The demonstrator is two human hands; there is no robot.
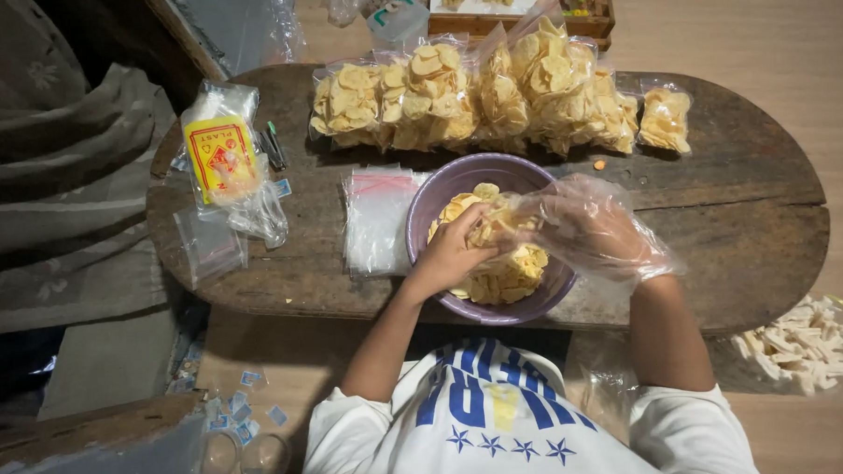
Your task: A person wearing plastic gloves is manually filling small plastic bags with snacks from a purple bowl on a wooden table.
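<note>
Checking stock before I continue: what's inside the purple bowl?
The purple bowl holds pale yellow chips. The left hand and the bag-covered right hand hide the middle, so its depth and bottom cannot be seen.

At the centre of the frame the left hand (452, 250) is resting on yellow chips (502, 272) heaped in a purple bowl (439, 194), while the right hand (589, 229) is sitting inside a clear plastic bag (618, 249) just beside it. Filled chip bags (491, 94) are lying along the top of the wooden table (738, 207), and empty clear bags (376, 220) are lying just left of the bowl.
</note>
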